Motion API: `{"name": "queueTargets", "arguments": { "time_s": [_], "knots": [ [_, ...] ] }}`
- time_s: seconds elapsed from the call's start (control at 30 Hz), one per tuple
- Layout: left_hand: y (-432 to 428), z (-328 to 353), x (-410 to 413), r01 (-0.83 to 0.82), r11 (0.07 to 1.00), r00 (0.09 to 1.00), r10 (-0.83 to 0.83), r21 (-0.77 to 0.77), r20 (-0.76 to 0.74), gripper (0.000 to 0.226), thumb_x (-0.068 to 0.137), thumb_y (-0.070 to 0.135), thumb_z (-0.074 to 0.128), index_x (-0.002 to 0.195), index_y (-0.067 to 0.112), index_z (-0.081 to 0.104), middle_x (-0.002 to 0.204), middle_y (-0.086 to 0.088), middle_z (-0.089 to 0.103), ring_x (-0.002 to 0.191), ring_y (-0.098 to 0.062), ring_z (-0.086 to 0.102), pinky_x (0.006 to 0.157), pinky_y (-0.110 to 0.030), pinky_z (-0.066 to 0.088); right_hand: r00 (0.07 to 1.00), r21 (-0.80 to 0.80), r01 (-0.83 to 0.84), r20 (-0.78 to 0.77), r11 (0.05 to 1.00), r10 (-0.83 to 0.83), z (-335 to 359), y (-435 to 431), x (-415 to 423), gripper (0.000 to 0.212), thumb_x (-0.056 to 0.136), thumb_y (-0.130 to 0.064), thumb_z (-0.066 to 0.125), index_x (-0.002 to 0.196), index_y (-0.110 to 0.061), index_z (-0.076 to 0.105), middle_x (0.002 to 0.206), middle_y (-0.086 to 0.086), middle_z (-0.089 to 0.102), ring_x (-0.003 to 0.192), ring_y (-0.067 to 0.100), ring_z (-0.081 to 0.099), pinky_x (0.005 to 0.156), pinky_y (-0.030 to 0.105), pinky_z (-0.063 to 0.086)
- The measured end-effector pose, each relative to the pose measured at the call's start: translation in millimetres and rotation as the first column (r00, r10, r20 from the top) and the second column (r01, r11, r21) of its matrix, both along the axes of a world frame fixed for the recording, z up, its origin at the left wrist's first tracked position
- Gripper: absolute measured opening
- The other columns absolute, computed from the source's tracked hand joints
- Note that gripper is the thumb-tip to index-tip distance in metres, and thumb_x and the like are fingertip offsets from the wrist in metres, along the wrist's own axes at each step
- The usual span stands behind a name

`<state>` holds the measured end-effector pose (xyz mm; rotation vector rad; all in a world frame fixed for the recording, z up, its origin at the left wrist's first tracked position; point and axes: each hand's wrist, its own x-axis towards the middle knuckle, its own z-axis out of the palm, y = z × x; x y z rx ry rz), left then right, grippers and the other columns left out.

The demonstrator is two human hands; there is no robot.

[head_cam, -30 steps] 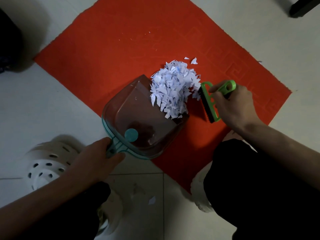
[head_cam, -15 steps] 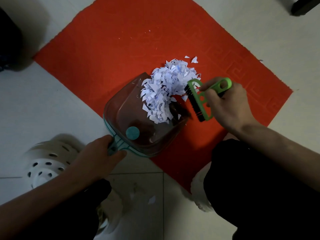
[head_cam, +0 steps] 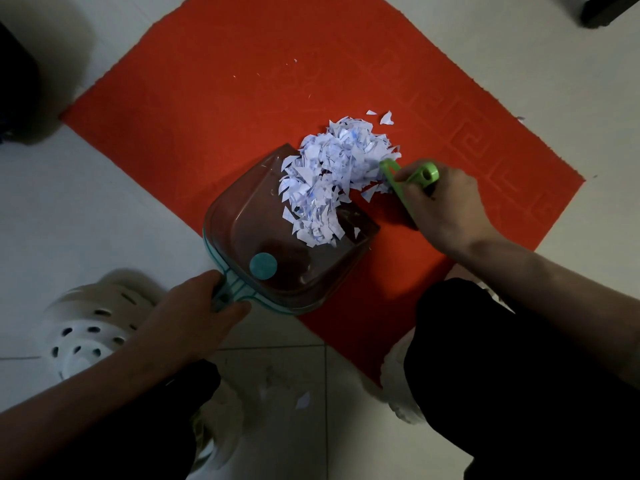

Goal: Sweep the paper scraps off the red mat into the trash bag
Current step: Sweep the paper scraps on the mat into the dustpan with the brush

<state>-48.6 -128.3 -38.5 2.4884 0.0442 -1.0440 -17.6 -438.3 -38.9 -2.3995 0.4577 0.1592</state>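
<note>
A heap of white paper scraps (head_cam: 334, 174) lies half on the red mat (head_cam: 214, 109) and half inside a clear dustpan (head_cam: 256, 237) with a teal rim. My left hand (head_cam: 194, 317) grips the dustpan's teal handle at the mat's near edge. My right hand (head_cam: 446, 206) holds a small green brush (head_cam: 405, 178) against the right side of the heap. Two loose scraps (head_cam: 386, 117) lie just beyond the heap, and tiny flecks dot the mat farther back. No trash bag is in view.
White tiled floor surrounds the mat. A white perforated clog (head_cam: 86, 327) is at lower left, and my dark-trousered knees fill the bottom. One scrap (head_cam: 303, 400) lies on the tile between them. Dark objects sit at far left (head_cam: 14, 74) and the top right corner (head_cam: 609, 8).
The brush first swept left, pushing scraps into the dustpan, and has now drawn back up to the heap's right side. More of the heap lies inside the pan. My left hand stayed put.
</note>
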Motion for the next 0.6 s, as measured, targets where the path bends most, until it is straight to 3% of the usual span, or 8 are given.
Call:
{"name": "queueTargets", "arguments": {
  "time_s": [0.07, 0.17, 0.23, 0.43, 0.6],
  "knots": [
    [0, 0, 0, 0.003, 1.000, 1.000, -0.003, 0.005, 0.001, 0.028, 0.086, 0.038, 0.064, 0.079, 0.013, 0.053, 0.072, -0.007, 0.062, 0.063, -0.023, 0.061, 0.064, -0.038, 0.054, 1.000, 0.040, -0.019, 0.013, 0.999, 0.018, 5, 6, -2, 0.023, 0.088, -0.007, 0.052, 0.094, -0.021, 0.071, 0.077, 0.001, 0.065, 0.058, 0.009, 0.056, 0.054, 0.010, 0.040],
    [0, 0, 0, 0.000, 1.000, 1.000, 0.000, -0.001, 0.009, 0.028, 0.086, 0.038, 0.065, 0.077, 0.014, 0.052, 0.071, -0.007, 0.062, 0.062, -0.022, 0.060, 0.063, -0.037, 0.052, 0.998, 0.104, 0.015, 0.058, 0.994, -0.021, 12, 4, -5, 0.024, 0.084, -0.010, 0.050, 0.089, -0.023, 0.071, 0.077, 0.001, 0.068, 0.068, 0.020, 0.065, 0.059, 0.028, 0.049],
    [0, 0, 0, -0.001, 1.000, 1.000, 0.001, -0.001, 0.017, 0.028, 0.086, 0.037, 0.065, 0.076, 0.015, 0.051, 0.071, -0.007, 0.061, 0.062, -0.022, 0.060, 0.062, -0.036, 0.051, 0.995, 0.074, 0.055, 0.083, 0.996, -0.061, 13, -4, -5, 0.024, 0.083, -0.012, 0.050, 0.087, -0.023, 0.070, 0.070, -0.001, 0.065, 0.066, 0.022, 0.063, 0.057, 0.031, 0.048],
    [1, 0, 0, 0.006, 1.000, 0.999, -0.006, -0.001, 0.032, 0.028, 0.085, 0.038, 0.064, 0.075, 0.017, 0.050, 0.070, -0.005, 0.061, 0.063, -0.022, 0.060, 0.064, -0.037, 0.053, 0.989, -0.016, 0.117, 0.088, 0.993, -0.115, 5, -17, 1, 0.020, 0.092, -0.022, 0.051, 0.095, -0.016, 0.070, 0.084, 0.002, 0.064, 0.065, 0.013, 0.054, 0.058, 0.021, 0.039],
    [-1, 0, 0, 0.001, 1.000, 0.999, -0.001, -0.008, 0.042, 0.028, 0.086, 0.037, 0.065, 0.073, 0.018, 0.048, 0.070, -0.005, 0.060, 0.063, -0.021, 0.059, 0.061, -0.034, 0.049, 1.000, -0.006, -0.001, 0.002, 1.000, 0.001, 2, 4, 0, 0.021, 0.090, -0.009, 0.052, 0.097, -0.017, 0.070, 0.066, -0.007, 0.057, 0.050, 0.006, 0.050, 0.049, 0.008, 0.035]
  ]
}}
